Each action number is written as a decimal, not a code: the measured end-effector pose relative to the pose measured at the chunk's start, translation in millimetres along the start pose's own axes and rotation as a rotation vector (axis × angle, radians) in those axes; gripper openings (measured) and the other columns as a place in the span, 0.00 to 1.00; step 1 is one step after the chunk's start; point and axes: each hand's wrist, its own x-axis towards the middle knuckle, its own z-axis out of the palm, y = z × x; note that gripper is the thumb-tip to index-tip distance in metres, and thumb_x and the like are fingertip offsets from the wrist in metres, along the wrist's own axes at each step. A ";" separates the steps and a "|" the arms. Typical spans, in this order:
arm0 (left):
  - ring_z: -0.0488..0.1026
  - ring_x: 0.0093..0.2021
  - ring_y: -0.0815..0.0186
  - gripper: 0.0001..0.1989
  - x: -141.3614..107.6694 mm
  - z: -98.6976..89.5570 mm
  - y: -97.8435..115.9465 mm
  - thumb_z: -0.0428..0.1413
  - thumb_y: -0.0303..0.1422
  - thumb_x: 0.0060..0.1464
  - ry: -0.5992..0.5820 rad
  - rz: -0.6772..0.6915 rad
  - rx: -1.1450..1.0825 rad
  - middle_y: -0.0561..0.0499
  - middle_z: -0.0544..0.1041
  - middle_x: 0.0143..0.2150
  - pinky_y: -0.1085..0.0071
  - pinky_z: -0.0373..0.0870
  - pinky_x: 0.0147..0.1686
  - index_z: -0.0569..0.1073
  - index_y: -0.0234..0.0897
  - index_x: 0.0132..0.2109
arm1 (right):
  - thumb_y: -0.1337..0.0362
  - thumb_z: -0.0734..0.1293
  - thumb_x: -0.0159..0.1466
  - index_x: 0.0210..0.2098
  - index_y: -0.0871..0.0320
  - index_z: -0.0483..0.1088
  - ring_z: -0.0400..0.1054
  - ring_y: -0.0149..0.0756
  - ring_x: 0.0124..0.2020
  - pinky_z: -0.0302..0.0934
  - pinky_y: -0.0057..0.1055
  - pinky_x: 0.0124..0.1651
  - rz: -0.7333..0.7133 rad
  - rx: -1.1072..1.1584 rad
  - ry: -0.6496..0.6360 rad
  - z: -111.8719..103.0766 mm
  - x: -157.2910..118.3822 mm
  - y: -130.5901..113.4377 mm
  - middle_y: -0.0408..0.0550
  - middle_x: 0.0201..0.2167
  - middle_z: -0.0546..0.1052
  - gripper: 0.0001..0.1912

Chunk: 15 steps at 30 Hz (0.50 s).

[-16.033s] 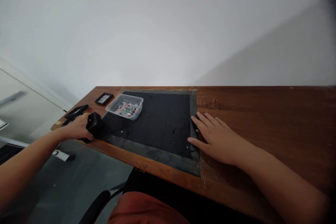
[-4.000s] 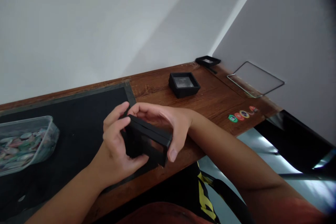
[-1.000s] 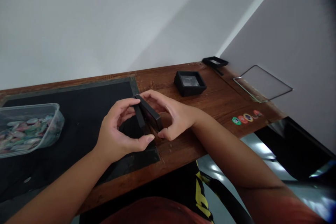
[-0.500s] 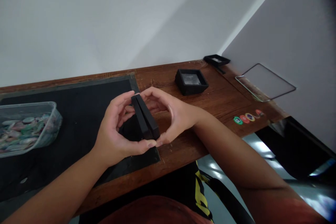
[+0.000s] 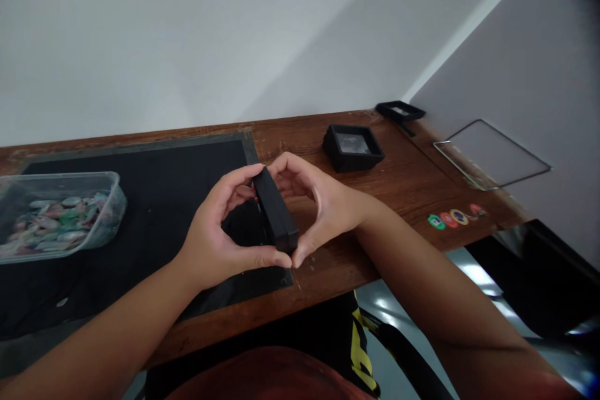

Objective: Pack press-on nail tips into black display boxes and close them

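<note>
Seen edge-on, a flat black frame (image 5: 275,209) stands upright between my hands above the table. Its two halves lie against each other with only a thin seam showing. My left hand (image 5: 220,228) is curved round its left side, thumb at the near corner and fingers at the far end. My right hand (image 5: 323,209) grips it from the right in the same way, the two thumb tips almost meeting. The frame's flat faces are mostly turned out of sight.
A clear plastic tub (image 5: 119,212) of small coloured pieces stands on a black mat (image 5: 187,169). Behind my right hand are stacked black frames (image 5: 354,162), with another black frame (image 5: 400,111) in the corner. Round stickers (image 5: 447,219) and a wire stand (image 5: 487,187) are at the right.
The wedge-shaped gap between the frame's two halves has closed as my hands pressed them together. The view has shifted slightly, so the surroundings sit further right.
</note>
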 end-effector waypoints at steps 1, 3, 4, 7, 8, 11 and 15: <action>0.81 0.57 0.50 0.52 0.8 -1.0 -0.4 0.81 0.48 0.36 -0.004 -0.011 0.011 0.43 0.79 0.62 0.53 0.81 0.61 0.72 0.49 0.67 | 0.54 0.90 0.41 0.49 0.52 0.63 0.77 0.41 0.52 0.70 0.44 0.62 0.016 0.001 0.004 0.0 -0.2 0.8 0.46 0.51 0.76 0.46; 0.81 0.58 0.48 0.52 2.3 -3.1 -2.2 0.80 0.49 0.35 -0.015 -0.028 0.025 0.42 0.79 0.61 0.52 0.81 0.60 0.72 0.47 0.67 | 0.54 0.90 0.40 0.49 0.52 0.62 0.77 0.41 0.50 0.70 0.45 0.61 0.039 -0.001 0.007 0.3 -0.2 2.4 0.46 0.51 0.76 0.46; 0.81 0.58 0.48 0.52 2.9 -3.8 -3.4 0.81 0.49 0.34 -0.018 -0.033 0.027 0.42 0.79 0.61 0.51 0.81 0.60 0.72 0.47 0.66 | 0.54 0.90 0.41 0.50 0.52 0.62 0.77 0.41 0.50 0.70 0.45 0.62 0.041 -0.001 0.009 0.5 -0.1 3.1 0.46 0.52 0.76 0.47; 0.80 0.59 0.48 0.52 3.7 -4.0 -6.7 0.81 0.48 0.35 -0.007 -0.033 0.025 0.43 0.78 0.61 0.53 0.80 0.61 0.71 0.47 0.67 | 0.56 0.89 0.43 0.54 0.52 0.63 0.76 0.43 0.53 0.69 0.46 0.63 0.035 -0.011 0.009 0.9 0.6 4.7 0.50 0.56 0.75 0.47; 0.79 0.60 0.48 0.51 3.6 -3.4 -7.3 0.80 0.47 0.37 -0.001 -0.031 0.022 0.43 0.77 0.62 0.53 0.79 0.62 0.70 0.47 0.67 | 0.56 0.89 0.44 0.55 0.53 0.64 0.75 0.44 0.55 0.69 0.47 0.64 0.029 -0.020 0.007 0.8 0.8 5.2 0.52 0.58 0.74 0.47; 0.76 0.64 0.48 0.47 3.0 -0.8 -7.4 0.78 0.43 0.43 0.004 -0.035 0.027 0.41 0.74 0.65 0.52 0.77 0.64 0.67 0.46 0.68 | 0.57 0.86 0.49 0.61 0.53 0.63 0.73 0.47 0.60 0.67 0.49 0.67 0.001 -0.100 0.007 -0.3 0.2 7.0 0.55 0.62 0.73 0.47; 0.71 0.68 0.49 0.43 1.6 0.7 -8.3 0.73 0.38 0.50 0.017 -0.011 0.074 0.39 0.69 0.68 0.48 0.69 0.70 0.63 0.44 0.67 | 0.55 0.83 0.54 0.70 0.53 0.58 0.68 0.51 0.67 0.61 0.53 0.72 -0.046 -0.303 0.044 -3.6 -2.5 8.3 0.58 0.67 0.70 0.51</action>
